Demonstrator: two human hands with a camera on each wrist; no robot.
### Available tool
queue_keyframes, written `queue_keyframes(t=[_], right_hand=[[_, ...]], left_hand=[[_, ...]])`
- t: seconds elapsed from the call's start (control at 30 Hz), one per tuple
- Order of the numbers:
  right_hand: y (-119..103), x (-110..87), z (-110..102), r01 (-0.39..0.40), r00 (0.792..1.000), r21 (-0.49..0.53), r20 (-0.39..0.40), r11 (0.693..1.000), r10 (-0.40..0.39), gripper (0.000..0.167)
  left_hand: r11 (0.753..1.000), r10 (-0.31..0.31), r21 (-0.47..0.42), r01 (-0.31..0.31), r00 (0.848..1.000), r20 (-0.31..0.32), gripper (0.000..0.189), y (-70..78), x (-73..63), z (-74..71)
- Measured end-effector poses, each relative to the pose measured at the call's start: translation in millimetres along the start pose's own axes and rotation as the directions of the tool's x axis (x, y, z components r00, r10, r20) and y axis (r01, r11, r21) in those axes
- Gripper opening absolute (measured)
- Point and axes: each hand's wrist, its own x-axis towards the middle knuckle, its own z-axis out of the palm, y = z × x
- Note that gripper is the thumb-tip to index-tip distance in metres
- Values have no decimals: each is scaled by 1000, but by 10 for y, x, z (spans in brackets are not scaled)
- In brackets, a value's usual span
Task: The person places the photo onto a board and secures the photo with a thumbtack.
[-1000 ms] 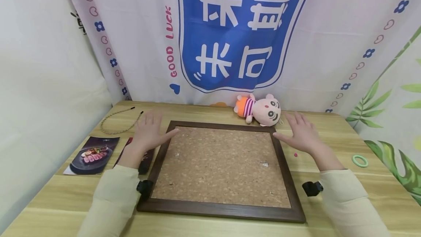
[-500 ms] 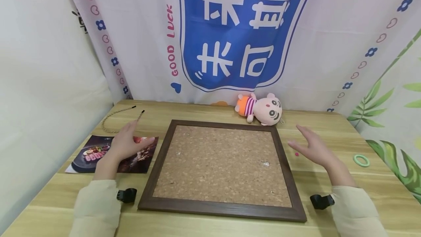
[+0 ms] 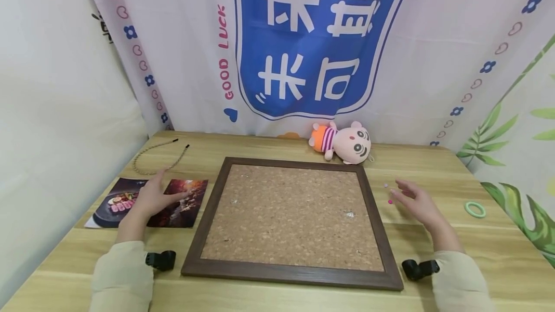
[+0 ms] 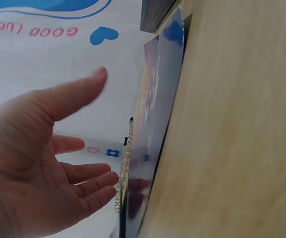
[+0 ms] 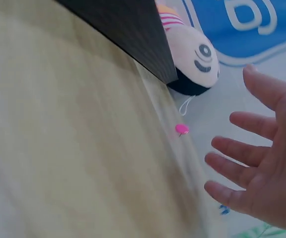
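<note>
A cork board in a dark brown frame lies flat on the table between the hands. My left hand hovers over two glossy picture sheets, holding nothing, its thumb apart from the loosely bent fingers. One picture shows food on a dark plate; the other picture is dark red, and the hand partly covers both. To the right of the frame, my right hand is spread and holds nothing. Close to its fingertips lie a pink pushpin and a small pale piece, too small to identify.
Behind the board a plush doll lies on its side against the curtain. A braided cord curves at the back left of the table. At the right sits a light green ring.
Both hands have drawn back from the far side of the board. The left went left and down over the pictures; the right moved right and nearer the pink pushpin. The objects stayed put.
</note>
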Motion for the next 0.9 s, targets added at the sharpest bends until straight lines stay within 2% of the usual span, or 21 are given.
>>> queue_keyframes(t=[0.27, 0.53, 0.9], right_hand=[[203, 4, 118, -67, 986, 36, -153, 997, 72, 42], [224, 60, 252, -48, 982, -44, -182, 998, 40, 29], [250, 51, 270, -45, 974, -121, -225, 992, 17, 15]], left_hand=[[996, -70, -55, 72, 997, 45, 94, -143, 4, 47], [987, -131, -90, 133, 991, 23, 83, -189, -33, 88], [978, -163, -135, 161, 987, -3, 70, -163, -27, 92]])
